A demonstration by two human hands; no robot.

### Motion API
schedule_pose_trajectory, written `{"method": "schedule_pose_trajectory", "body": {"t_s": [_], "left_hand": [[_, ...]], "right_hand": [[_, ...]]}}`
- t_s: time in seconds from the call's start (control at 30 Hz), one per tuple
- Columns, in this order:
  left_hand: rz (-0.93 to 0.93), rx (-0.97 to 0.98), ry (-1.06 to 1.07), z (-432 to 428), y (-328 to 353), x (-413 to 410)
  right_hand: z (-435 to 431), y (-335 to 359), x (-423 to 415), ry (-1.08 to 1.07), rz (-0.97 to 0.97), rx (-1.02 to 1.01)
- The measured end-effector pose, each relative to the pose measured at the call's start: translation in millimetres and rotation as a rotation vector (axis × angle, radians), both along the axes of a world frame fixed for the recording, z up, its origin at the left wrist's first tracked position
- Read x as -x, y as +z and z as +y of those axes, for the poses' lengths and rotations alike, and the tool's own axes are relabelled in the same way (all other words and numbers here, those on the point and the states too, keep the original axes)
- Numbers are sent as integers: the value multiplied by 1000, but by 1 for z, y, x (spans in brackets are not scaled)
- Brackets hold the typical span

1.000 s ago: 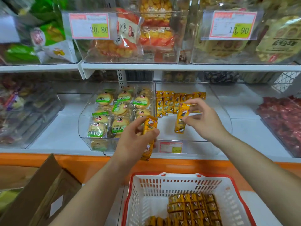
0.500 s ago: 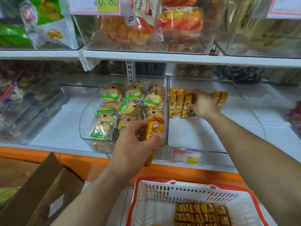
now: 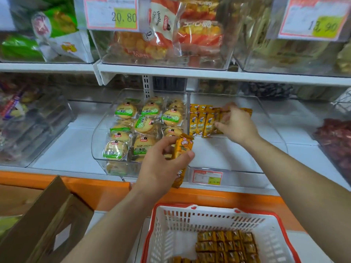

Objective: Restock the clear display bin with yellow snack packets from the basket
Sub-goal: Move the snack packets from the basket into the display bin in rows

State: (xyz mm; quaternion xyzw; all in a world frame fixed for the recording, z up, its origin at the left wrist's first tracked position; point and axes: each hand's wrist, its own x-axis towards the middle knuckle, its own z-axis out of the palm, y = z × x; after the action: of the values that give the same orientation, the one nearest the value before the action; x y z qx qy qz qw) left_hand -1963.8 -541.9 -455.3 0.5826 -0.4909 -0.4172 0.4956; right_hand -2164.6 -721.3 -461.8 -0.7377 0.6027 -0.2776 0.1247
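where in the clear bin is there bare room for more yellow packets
In the clear bin, the floor is bare from the packet row forward to the price tag, and right of the right hand. Crowded: its back-left corner and the cookie bin.

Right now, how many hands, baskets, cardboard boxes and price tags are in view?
Hands: 2, left gripping packets, right on the row in the bin
Basket: 1
Box: 1
Tags: 3, marked 20.80, 13.90, and a small one on the bin front
Total: 7
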Motion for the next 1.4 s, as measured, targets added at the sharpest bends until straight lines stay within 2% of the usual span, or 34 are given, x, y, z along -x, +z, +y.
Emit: {"method": "schedule_pose_trajectory", "body": {"t_s": [0.1,0.2,0.3,0.43,0.6,0.67,0.8,0.87,1.03,1.17,1.23,1.4], "left_hand": [[0,-28,-7,5,2,6],[-21,-38,-48,10,2,16],[-45,-16,-112,17,3,29],[-82,1,-152,24,6,39],[-17,-6,-142,26,11,38],[-13,5,-121,25,13,36],[133,-37,-89,22,12,36],[168,-37,-102,21,11,38],[155,-9,-122,19,8,42],[158,6,-103,17,6,44],[91,14,-55,12,5,41],[-357,106,153,-7,-4,22]], "right_hand": [[70,19,7,107,-462,-189],[137,28,11,244,-754,-364],[166,28,8,338,-773,-430],[166,27,13,381,-713,-371],[163,23,37,302,-973,-374],[164,18,43,305,-935,-411],[170,9,39,389,-655,-505],[172,6,34,418,-597,-504],[170,9,29,378,-735,-393],[162,8,29,404,-687,-357],[153,8,32,359,-709,-330],[92,0,43,107,-675,-262]]}}
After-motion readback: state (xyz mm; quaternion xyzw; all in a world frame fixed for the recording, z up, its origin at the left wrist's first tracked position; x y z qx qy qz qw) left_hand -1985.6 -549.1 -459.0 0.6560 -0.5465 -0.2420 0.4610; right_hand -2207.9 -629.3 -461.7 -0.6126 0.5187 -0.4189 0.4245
